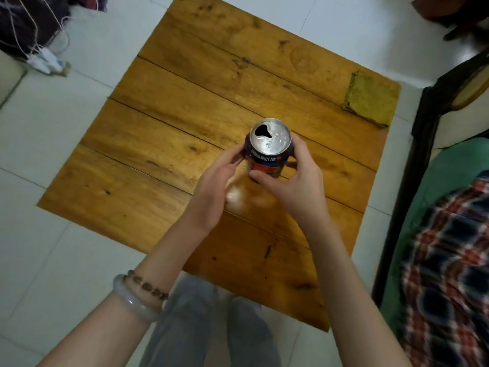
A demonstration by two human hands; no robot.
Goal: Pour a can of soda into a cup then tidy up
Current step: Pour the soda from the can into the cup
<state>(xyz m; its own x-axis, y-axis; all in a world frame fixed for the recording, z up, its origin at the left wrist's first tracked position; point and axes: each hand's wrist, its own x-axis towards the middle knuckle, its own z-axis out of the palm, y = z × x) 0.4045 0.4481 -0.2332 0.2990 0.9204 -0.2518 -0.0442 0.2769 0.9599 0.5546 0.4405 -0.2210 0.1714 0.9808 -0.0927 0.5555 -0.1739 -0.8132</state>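
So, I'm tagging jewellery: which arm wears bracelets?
The left arm: a pale bangle and a beaded bracelet circle it; the right arm is bare.

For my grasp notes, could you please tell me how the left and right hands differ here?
The left hand pinches the can with fingertips; the right hand wraps it, thumb across the front. The left forearm wears bracelets; the right is bare. Both hold the upright, opened can.

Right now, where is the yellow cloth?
In the head view, the yellow cloth lies at the far right corner of the table, beyond the can.
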